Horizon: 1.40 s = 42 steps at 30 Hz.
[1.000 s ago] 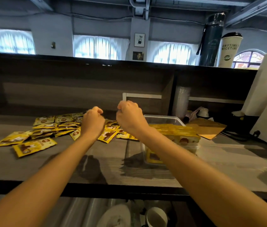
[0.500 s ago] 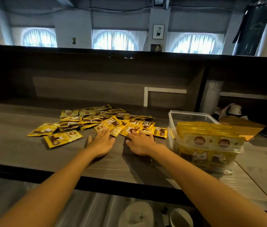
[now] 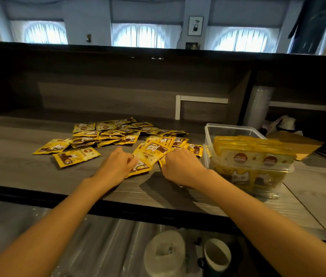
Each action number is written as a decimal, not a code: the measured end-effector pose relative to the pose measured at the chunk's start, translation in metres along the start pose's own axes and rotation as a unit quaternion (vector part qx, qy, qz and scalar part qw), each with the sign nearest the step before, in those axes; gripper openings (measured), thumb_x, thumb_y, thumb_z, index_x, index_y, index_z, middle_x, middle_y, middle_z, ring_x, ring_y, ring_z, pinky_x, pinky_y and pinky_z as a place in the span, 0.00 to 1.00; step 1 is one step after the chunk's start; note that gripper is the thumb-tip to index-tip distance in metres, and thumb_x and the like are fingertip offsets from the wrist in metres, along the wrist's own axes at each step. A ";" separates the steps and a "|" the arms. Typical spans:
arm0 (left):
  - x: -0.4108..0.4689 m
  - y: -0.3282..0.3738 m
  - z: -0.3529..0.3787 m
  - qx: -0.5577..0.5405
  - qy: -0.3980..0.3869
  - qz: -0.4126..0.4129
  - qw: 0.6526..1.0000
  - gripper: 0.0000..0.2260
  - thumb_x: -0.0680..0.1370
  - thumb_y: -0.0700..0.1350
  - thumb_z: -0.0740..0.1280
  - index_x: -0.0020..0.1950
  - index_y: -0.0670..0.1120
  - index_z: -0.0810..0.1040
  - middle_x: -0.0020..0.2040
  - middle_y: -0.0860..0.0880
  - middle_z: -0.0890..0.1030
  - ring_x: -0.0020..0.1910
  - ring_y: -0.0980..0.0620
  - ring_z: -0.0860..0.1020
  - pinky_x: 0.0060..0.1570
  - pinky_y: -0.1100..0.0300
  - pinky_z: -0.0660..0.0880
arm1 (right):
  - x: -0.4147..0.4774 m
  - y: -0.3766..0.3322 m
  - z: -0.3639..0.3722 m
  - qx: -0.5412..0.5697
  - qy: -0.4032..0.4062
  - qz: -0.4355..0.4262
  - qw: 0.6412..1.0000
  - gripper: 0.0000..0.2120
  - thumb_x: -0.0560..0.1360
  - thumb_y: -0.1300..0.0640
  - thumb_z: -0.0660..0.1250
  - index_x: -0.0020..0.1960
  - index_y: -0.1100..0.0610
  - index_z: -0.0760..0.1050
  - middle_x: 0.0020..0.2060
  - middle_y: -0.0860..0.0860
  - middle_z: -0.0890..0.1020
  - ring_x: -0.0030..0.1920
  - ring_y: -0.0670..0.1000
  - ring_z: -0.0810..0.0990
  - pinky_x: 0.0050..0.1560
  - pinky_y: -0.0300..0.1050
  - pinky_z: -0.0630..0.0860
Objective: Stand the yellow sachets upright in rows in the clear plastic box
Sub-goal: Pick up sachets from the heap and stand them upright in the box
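Head view, left hand (image 3: 116, 166), right hand (image 3: 180, 166) grip yellow sachets (image 3: 152, 151), clear box (image 3: 228, 127) beside, mug (image 3: 217, 254) below

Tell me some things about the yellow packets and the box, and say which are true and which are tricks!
1. The left hand and the right hand both hold a bunch of sachets. True.
2. The clear box is empty. False: upright sachets stand in rows inside it.
3. The loose pile lies on the counter, left of the clear box. True.
4. A lid covers the clear box. False: its top is open.
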<state>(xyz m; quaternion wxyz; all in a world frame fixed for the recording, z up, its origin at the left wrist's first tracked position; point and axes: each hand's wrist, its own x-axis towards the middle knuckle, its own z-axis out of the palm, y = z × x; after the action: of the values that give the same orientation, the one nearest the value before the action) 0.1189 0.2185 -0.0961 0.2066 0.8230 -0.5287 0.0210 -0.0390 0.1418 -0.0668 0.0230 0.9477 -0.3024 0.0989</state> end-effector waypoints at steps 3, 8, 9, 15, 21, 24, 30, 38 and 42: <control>0.003 -0.001 0.000 -0.043 -0.013 -0.029 0.999 0.09 0.76 0.52 0.66 0.47 0.47 0.74 0.54 0.47 0.73 0.56 0.49 0.72 0.47 0.60 0.66 | 0.005 0.004 0.004 0.040 0.009 0.048 0.998 0.08 0.77 0.57 0.60 0.43 0.61 0.72 0.43 0.56 0.73 0.52 0.58 0.75 0.43 0.46 0.70; 0.006 0.000 -0.007 -0.113 -0.111 -0.052 0.986 0.31 0.75 0.53 0.67 0.74 0.47 0.59 0.72 0.46 0.65 0.69 0.47 0.67 0.63 0.56 0.67 | 0.017 0.011 0.015 0.107 -0.105 0.177 0.973 0.35 0.76 0.43 0.62 0.74 0.59 0.52 0.72 0.64 0.60 0.73 0.65 0.56 0.72 0.58 0.59; 0.007 0.002 -0.008 -0.118 -0.117 -0.051 0.985 0.33 0.74 0.52 0.68 0.74 0.47 0.57 0.73 0.46 0.64 0.70 0.47 0.66 0.64 0.55 0.67 | 0.019 0.012 0.016 0.129 -0.112 0.180 0.969 0.36 0.75 0.44 0.63 0.74 0.59 0.51 0.71 0.64 0.63 0.71 0.65 0.60 0.70 0.59 0.63; 0.007 0.014 -0.011 -0.101 -0.070 -0.076 0.989 0.36 0.69 0.49 0.74 0.72 0.48 0.61 0.70 0.45 0.61 0.69 0.45 0.65 0.65 0.52 0.67 | 0.030 0.014 0.005 0.224 -0.129 0.233 0.937 0.45 0.70 0.53 0.72 0.75 0.60 0.47 0.70 0.61 0.64 0.70 0.61 0.64 0.68 0.54 0.69; 0.005 0.018 -0.009 -0.146 0.057 -0.118 0.981 0.25 0.70 0.41 0.73 0.64 0.45 0.70 0.64 0.45 0.69 0.62 0.46 0.70 0.58 0.54 0.72 | 0.027 0.011 -0.001 0.297 0.009 0.306 0.905 0.36 0.71 0.63 0.70 0.72 0.62 0.53 0.67 0.61 0.67 0.69 0.60 0.66 0.62 0.50 0.71; 0.005 0.017 -0.015 -0.184 0.114 -0.119 0.969 0.15 0.72 0.39 0.70 0.57 0.45 0.73 0.53 0.48 0.77 0.52 0.48 0.76 0.50 0.51 0.77 | 0.026 0.012 -0.003 0.334 0.122 0.287 0.889 0.17 0.75 0.63 0.65 0.63 0.63 0.68 0.58 0.59 0.76 0.60 0.59 0.74 0.53 0.49 0.74; 0.007 0.038 -0.033 -0.226 0.274 -0.070 0.932 0.07 0.75 0.39 0.66 0.52 0.42 0.76 0.46 0.49 0.76 0.48 0.50 0.75 0.41 0.58 0.69 | 0.031 0.005 -0.025 0.395 0.220 0.220 0.864 0.10 0.78 0.61 0.57 0.47 0.62 0.76 0.46 0.57 0.80 0.50 0.56 0.79 0.51 0.53 0.76; 0.021 0.094 -0.051 -0.327 0.317 0.031 0.890 0.06 0.77 0.36 0.62 0.53 0.42 0.73 0.45 0.51 0.76 0.45 0.54 0.76 0.33 0.70 0.70 | 0.034 0.037 -0.078 0.468 0.350 0.200 0.787 0.09 0.77 0.57 0.63 0.41 0.59 0.78 0.41 0.55 0.82 0.47 0.56 0.82 0.51 0.58 0.79; 0.035 0.128 -0.053 -0.320 0.290 0.084 0.898 0.08 0.77 0.33 0.60 0.54 0.41 0.75 0.48 0.51 0.75 0.50 0.56 0.73 0.44 0.67 0.71 | 0.020 0.078 -0.099 0.436 0.413 0.215 0.770 0.02 0.76 0.61 0.64 0.46 0.56 0.75 0.44 0.50 0.79 0.49 0.51 0.81 0.48 0.49 0.82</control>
<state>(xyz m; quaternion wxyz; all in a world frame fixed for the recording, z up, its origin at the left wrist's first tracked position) 0.0316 0.1625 0.0017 0.6009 0.6221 -0.4906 0.1057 -0.0858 0.0770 0.0324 -0.2915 0.6340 -0.3838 0.6048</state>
